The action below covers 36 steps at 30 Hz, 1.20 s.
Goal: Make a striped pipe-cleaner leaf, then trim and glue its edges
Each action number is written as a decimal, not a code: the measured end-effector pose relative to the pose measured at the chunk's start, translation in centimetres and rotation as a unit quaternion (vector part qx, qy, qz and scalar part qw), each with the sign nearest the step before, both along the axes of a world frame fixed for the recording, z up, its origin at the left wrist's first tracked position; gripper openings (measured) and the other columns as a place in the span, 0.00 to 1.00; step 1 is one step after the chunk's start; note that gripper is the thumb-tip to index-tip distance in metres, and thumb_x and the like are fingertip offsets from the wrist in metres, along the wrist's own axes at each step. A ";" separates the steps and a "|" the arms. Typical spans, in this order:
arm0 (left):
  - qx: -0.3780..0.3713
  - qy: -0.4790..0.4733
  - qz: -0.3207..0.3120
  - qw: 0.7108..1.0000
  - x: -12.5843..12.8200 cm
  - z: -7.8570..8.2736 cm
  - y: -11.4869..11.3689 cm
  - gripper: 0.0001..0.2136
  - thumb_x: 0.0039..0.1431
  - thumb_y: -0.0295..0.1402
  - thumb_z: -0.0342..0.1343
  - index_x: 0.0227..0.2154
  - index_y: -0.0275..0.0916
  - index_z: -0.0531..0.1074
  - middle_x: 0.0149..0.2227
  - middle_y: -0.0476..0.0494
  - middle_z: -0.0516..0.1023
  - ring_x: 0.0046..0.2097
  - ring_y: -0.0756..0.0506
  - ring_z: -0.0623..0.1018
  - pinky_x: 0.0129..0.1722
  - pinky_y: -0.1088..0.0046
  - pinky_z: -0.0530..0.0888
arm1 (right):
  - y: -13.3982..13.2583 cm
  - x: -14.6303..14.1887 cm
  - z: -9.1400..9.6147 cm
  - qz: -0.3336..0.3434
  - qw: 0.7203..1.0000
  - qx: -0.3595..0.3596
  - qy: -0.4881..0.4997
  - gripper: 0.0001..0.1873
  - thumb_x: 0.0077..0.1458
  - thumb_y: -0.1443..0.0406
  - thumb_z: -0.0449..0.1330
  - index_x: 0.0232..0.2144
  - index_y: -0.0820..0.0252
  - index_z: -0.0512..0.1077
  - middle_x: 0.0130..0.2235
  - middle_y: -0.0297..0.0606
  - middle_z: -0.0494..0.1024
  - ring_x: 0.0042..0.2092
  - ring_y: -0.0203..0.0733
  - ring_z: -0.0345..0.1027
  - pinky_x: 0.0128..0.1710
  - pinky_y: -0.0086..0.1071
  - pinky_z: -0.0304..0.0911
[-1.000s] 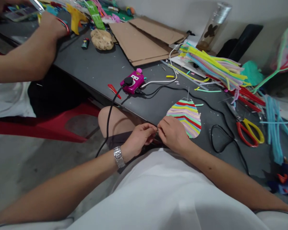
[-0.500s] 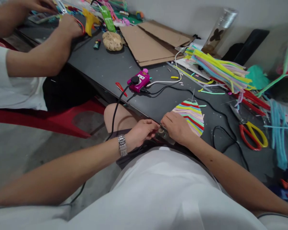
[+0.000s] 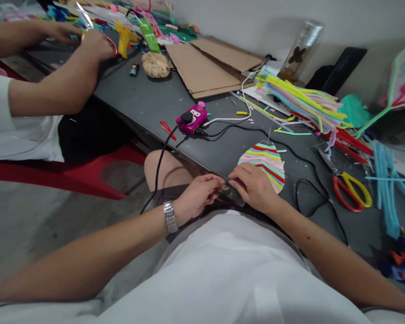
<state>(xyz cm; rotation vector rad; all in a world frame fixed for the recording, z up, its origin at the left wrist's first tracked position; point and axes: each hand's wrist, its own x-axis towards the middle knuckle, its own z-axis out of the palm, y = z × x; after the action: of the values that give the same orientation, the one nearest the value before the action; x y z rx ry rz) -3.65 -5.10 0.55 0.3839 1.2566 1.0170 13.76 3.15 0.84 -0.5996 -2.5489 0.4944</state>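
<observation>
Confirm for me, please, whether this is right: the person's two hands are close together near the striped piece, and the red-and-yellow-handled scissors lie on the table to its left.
Not quite: in the head view, the scissors lie on the table to the right of the striped piece. The left hand and right hand are indeed close together near it.

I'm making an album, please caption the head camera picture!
Left hand and right hand close together beside a striped pipe-cleaner teardrop.

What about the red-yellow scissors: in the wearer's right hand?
No, the red-yellow scissors lie on the table, apart from the right hand.
</observation>
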 end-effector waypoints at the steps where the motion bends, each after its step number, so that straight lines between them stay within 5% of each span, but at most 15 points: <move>1: 0.006 -0.005 -0.001 1.000 0.1 0.0 -0.1 0.07 0.47 0.31 0.64 0.27 0.35 0.71 0.23 0.53 0.67 0.20 0.57 0.61 0.17 0.81 0.50 | -0.2 -0.1 0.0 -0.003 1.000 -0.005 -0.007 0.07 0.65 0.67 0.56 0.36 0.60 0.73 0.37 0.42 0.76 0.40 0.45 0.67 0.39 0.36 0.59; 10: 0.032 -0.022 -0.015 0.999 0.0 0.2 -0.4 0.14 0.47 0.38 0.69 0.27 0.35 0.72 0.23 0.55 0.69 0.20 0.58 0.62 0.17 0.81 0.52 | 0.2 -0.6 0.6 -0.015 0.988 -0.151 -0.006 0.06 0.61 0.72 0.56 0.32 0.59 0.70 0.32 0.34 0.74 0.35 0.38 0.65 0.35 0.31 0.55; 17: 0.009 -0.050 -0.059 0.997 -1.2 -0.1 -0.2 0.15 0.46 0.39 0.72 0.30 0.35 0.75 0.25 0.51 0.73 0.23 0.54 0.71 0.22 0.80 0.64 | 0.7 -0.9 0.4 -0.005 0.986 -0.168 -0.011 0.05 0.61 0.72 0.57 0.35 0.59 0.71 0.35 0.35 0.75 0.37 0.38 0.67 0.37 0.31 0.58; 29: -0.011 -0.065 -0.013 0.998 -0.5 -0.8 0.5 0.09 0.44 0.32 0.67 0.26 0.34 0.75 0.21 0.52 0.68 0.21 0.56 0.64 0.19 0.80 0.54 | 1.4 -1.2 -0.6 0.028 0.997 0.005 -0.070 0.11 0.66 0.71 0.53 0.38 0.60 0.76 0.38 0.43 0.76 0.40 0.44 0.67 0.38 0.34 0.60; 36: -0.008 -0.036 0.003 0.999 0.0 0.3 -0.1 0.13 0.36 0.36 0.70 0.22 0.36 0.73 0.21 0.53 0.68 0.23 0.55 0.65 0.21 0.79 0.61 | -0.1 -1.3 -1.1 -0.012 0.995 0.056 -0.080 0.11 0.65 0.70 0.54 0.41 0.61 0.77 0.39 0.44 0.77 0.40 0.44 0.67 0.39 0.35 0.58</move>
<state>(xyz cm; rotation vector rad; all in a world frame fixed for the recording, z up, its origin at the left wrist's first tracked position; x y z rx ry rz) -3.61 -5.21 0.81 0.3280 1.2024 1.0168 12.49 3.08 -0.28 -0.6524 -2.6956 0.3035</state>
